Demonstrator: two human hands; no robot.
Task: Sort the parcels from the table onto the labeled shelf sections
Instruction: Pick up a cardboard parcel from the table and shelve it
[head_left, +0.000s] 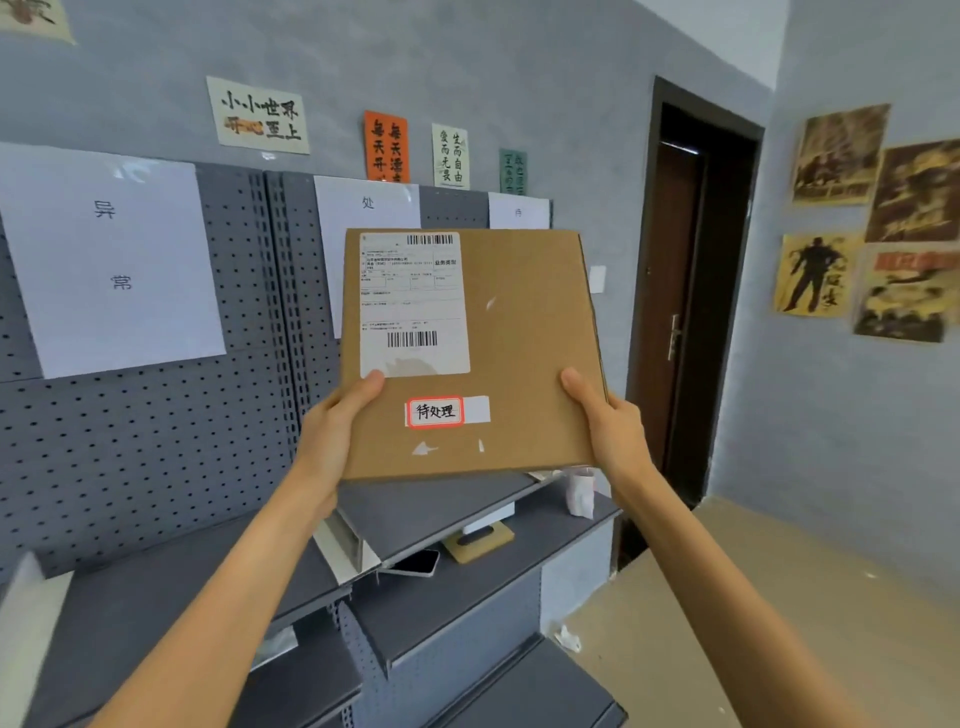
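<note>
Gripping the lower corners of a flat, square brown cardboard parcel (519, 343), both hands hold it upright in the air in front of the shelving. The left hand (332, 436) has its thumb laid on the front face, touching the bottom edge of the white printed shipping label (413, 304); its other fingers are behind the box and cannot be seen. The right hand (605, 421) does the same at the lower right, thumb on the front near the right edge, fingers hidden behind. Between the two thumbs sits a small white sticker with a red border (435, 412), handwritten 待处理.

The parcel's bottom edge hangs just above the front lip of the upper grey metal shelf board (441, 506), not touching it. Its top edge overlaps a white paper sign (363, 208) taped to the grey perforated back panel (156, 441); a larger white paper sign reading 异常 (111, 260) is well apart to the left, and a third small one (518, 210) shows just above the parcel's top right corner.

Under the upper board, a tan block with a dark handle (480, 540) and a dark-screened phone (415, 564) lie on the lower grey shelf (467, 587). A white wrapped item (581, 491) stands at the shelf's right end. To the right, bare beige floor (779, 597) lies open toward a dark brown door (675, 291).
</note>
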